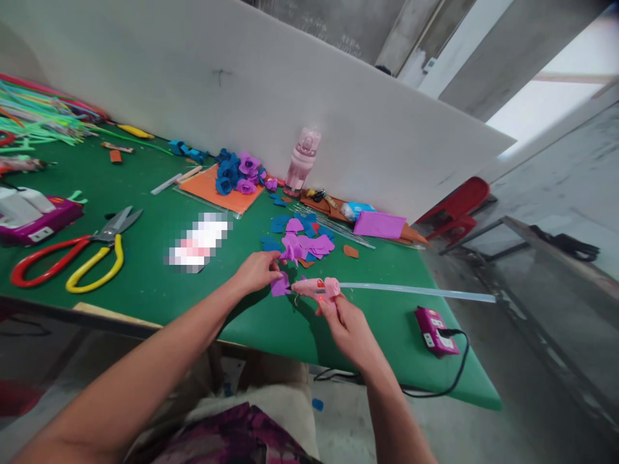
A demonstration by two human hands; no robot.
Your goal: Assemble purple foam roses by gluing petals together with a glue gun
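Note:
My right hand (342, 317) is wrapped round the handle of a pink glue gun (316, 288), its nozzle pointing left. A long clear glue stick (416, 291) juts from the gun's back end. In my left hand (258, 270) the fingers pinch a purple paper petal (280, 285), close to the nozzle; whether they touch I cannot tell. Just beyond my hands lies a loose pile of purple petals (314, 245) and blue petals (280, 223). An orange-brown paper piece (351, 251) lies to the right of the pile.
Scissors (104, 235) with red and yellow handles lie at left. Blue and purple paper flowers (235, 171) rest on an orange sheet (203, 188). A pink bottle (302, 161) stands against the partition. A purple power socket (436, 332) with a trailing cord sits near the right edge.

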